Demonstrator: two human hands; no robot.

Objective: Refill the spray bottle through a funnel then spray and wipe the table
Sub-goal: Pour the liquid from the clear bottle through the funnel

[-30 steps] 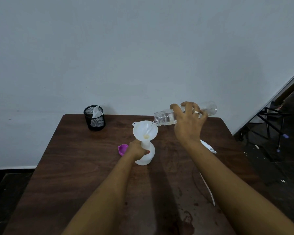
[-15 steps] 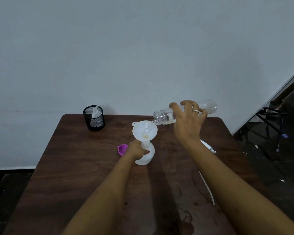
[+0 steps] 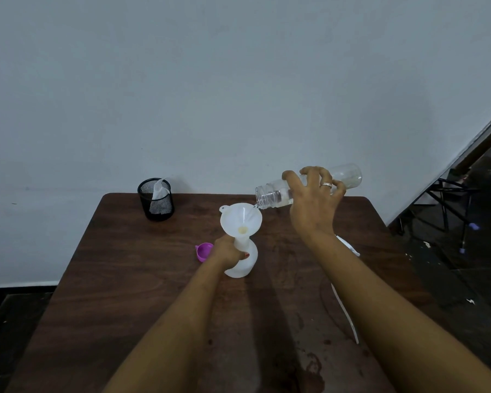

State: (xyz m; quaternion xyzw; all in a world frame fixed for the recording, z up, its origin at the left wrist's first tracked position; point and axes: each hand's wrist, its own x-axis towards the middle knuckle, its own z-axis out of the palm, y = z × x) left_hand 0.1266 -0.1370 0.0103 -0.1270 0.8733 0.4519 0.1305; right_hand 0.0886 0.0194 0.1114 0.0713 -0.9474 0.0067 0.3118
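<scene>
Your left hand (image 3: 226, 252) grips the neck of the white spray bottle (image 3: 243, 260) standing mid-table (image 3: 125, 279), a white funnel (image 3: 241, 219) seated in it; your right hand (image 3: 313, 204) curls round a tilted clear bottle (image 3: 272, 195), its mouth at the funnel's rim

My left forearm (image 3: 165, 321) and my right forearm (image 3: 403, 302) were bare along all of their length that showed, from the lower edge of the view up to the wrists. On my right hand (image 3: 313, 211) I wore a single ring (image 3: 326, 184), a pale silvery band with a slight shine, sitting low on one of the fingers (image 3: 323, 175). On my left hand (image 3: 227, 251) the one nail (image 3: 247, 255) that showed was painted red.
</scene>
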